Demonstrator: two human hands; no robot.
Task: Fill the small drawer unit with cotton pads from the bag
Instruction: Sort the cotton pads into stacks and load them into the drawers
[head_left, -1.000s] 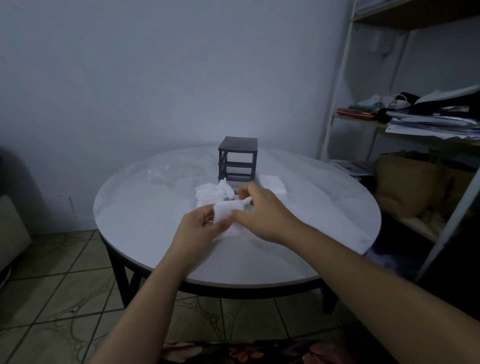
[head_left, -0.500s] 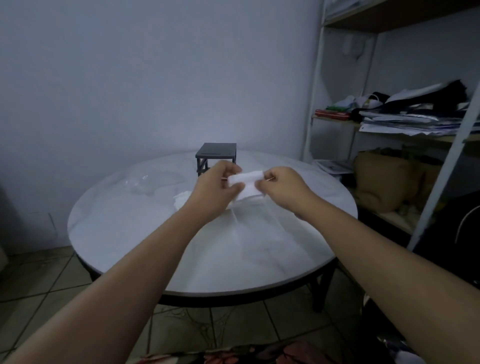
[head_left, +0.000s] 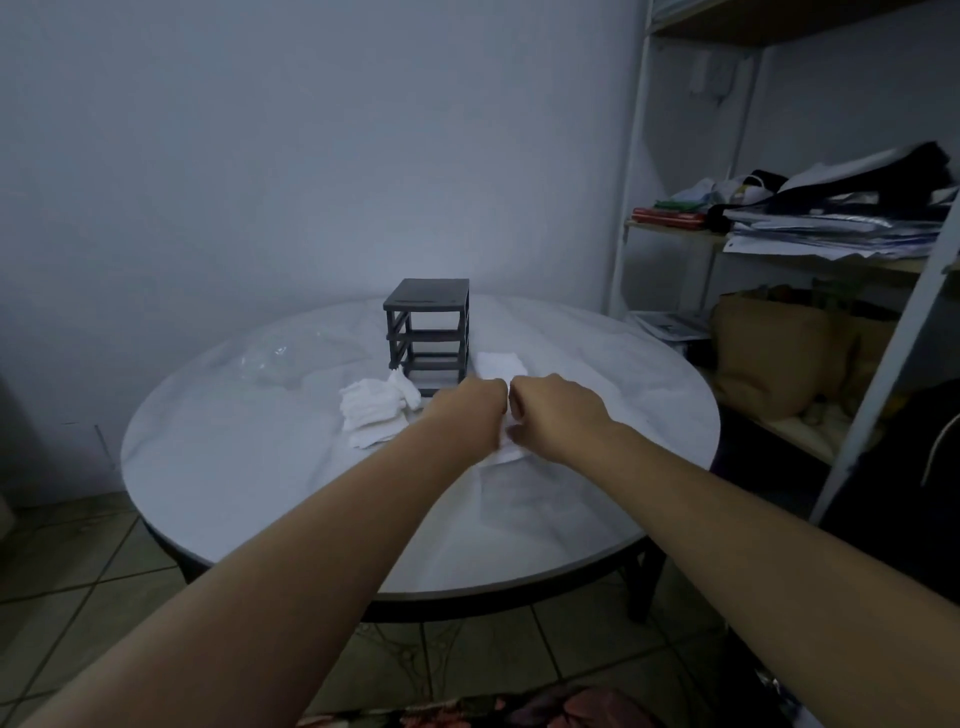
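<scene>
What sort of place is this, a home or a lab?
Probably a room in a home: a round table on a tiled floor, with a shelf heaped with papers beside it.

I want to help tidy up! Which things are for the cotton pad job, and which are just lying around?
For the job: drawer unit, loose cotton pads, pad stack, clear bag, held pads between left hand and right hand.
Just lying about: shelf papers, brown bag.

We see a dim, bluish, grainy frame; faint sheen on the round table (head_left: 234, 441); shelf post (head_left: 894, 364) slants at right.
</scene>
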